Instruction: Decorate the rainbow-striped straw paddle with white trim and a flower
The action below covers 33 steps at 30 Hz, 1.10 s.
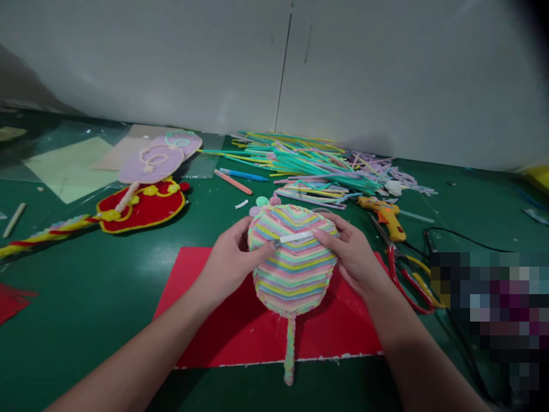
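Between my hands is a round fan (294,274) made of pastel striped pipe cleaners, with a twisted handle (289,352) pointing down toward me. My left hand (234,257) grips its left edge, thumb on the face. On the right edge my right hand (351,246) holds it the same way, its thumb pressing the end of a short white strip (297,236) that lies across the stripes. The left thumb is at the strip's other end. Small pastel pompoms (262,201) show behind the upper left rim. The fingers behind the fan are hidden.
A red sheet (197,309) lies under the fan. Purple (150,163) and red (141,209) fans lie at left. Pipe cleaners (300,160) are heaped at the back. An orange glue gun (386,216) and red-handled pliers (401,280) lie at right, with a black cable (463,243).
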### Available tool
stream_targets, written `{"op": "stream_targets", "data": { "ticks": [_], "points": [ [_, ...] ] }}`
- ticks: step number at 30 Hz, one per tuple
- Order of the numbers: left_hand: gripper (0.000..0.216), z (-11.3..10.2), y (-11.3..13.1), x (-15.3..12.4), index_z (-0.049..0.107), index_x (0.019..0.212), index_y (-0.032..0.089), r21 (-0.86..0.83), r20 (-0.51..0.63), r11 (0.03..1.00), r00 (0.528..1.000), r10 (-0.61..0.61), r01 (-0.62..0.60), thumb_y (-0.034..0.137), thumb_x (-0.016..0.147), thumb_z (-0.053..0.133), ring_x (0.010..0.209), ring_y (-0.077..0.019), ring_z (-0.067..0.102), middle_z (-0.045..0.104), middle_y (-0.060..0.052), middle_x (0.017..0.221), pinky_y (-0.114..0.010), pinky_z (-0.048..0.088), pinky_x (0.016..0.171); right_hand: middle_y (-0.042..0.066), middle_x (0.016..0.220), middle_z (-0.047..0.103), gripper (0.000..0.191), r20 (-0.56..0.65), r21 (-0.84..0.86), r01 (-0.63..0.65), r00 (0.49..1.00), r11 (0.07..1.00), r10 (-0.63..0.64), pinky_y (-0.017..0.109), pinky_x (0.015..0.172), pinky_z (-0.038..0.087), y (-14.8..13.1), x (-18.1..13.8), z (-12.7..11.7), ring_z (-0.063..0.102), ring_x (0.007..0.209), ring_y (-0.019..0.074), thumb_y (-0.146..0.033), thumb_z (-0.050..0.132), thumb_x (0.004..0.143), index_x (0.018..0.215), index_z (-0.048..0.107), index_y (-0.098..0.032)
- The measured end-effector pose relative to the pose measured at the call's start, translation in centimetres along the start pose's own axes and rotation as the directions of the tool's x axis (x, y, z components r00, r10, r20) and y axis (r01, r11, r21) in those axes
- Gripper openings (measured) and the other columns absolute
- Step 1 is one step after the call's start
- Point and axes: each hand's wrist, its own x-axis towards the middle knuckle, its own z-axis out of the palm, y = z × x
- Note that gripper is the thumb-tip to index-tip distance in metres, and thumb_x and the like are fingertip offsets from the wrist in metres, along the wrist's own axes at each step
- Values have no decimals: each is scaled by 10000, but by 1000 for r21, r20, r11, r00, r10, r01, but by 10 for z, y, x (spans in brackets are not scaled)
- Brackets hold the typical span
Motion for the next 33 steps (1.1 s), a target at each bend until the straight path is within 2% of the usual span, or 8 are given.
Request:
{"op": "stream_targets", "data": {
  "ticks": [7, 11, 14, 19, 21, 24, 28, 33],
  "points": [
    [374, 2, -3, 2, 501, 1101, 208, 52, -88, 999, 996, 17, -12, 329, 767, 619, 897, -186, 616, 648, -35, 979, -264, 499, 709, 16, 1021, 675, 355, -22, -98, 44, 999, 994, -46, 337, 811, 511, 1, 2, 0, 621, 968, 226, -295, 763, 652, 988, 652, -269],
    [204, -3, -8, 3, 551, 1006, 193, 416, -234, 903, 947, 222, -109, 283, 824, 536, 954, -175, 561, 569, -47, 1023, -285, 459, 785, 20, 944, 691, 363, -19, -262, 29, 999, 965, -36, 314, 717, 517, 7, 5, 0, 636, 865, 214, -307, 764, 635, 981, 667, -249],
    [115, -7, -11, 4, 604, 870, 185, 586, -166, 798, 943, 290, -142, 248, 835, 515, 899, -164, 545, 541, -35, 953, -283, 439, 775, 19, 917, 698, 377, 6, -250, 2, 1000, 968, 0, 312, 705, 516, 11, 7, 0, 642, 822, 202, -328, 756, 638, 993, 663, -241],
    [131, -9, -17, 5, 638, 809, 187, 625, -58, 766, 969, 242, -154, 236, 835, 519, 817, -168, 540, 544, -17, 838, -287, 427, 698, 41, 915, 692, 388, 17, -334, 18, 1000, 943, -13, 338, 705, 515, 13, 8, 0, 639, 824, 216, -394, 711, 676, 1014, 647, -216],
    [129, -8, -17, 5, 647, 816, 192, 652, -36, 743, 972, 231, -152, 237, 832, 527, 820, -176, 537, 548, -18, 837, -298, 422, 698, 59, 970, 669, 360, 14, -535, 121, 991, 836, -135, 344, 707, 501, 13, 8, -1, 617, 857, 223, -389, 685, 707, 1021, 652, -216],
    [103, -7, -17, 4, 658, 816, 206, 664, -4, 733, 980, 200, -147, 222, 812, 556, 834, -181, 541, 550, -19, 849, -299, 425, 701, 79, 1035, 603, 330, 77, -790, 302, 912, 533, -403, 362, 753, 476, 14, 6, -3, 568, 922, 229, -343, 676, 735, 1044, 656, -229],
    [69, -5, -17, 3, 648, 817, 206, 643, 23, 758, 991, 128, -113, 217, 784, 590, 817, -178, 554, 553, -16, 855, -291, 433, 683, 75, 959, 565, 225, 199, -893, 388, 794, 226, -575, 388, 816, 439, 13, 2, 0, 529, 940, 238, -295, 674, 757, 972, 689, -231],
    [98, -4, -23, 4, 635, 859, 188, 615, 27, 782, 995, 101, -96, 216, 769, 607, 797, -173, 553, 551, -15, 833, -279, 432, 664, 59, 883, 581, 192, 318, -874, 451, 812, 181, -490, 356, 750, 437, 16, -3, 8, 537, 864, 220, -274, 636, 800, 977, 684, -217]
  ]
}}
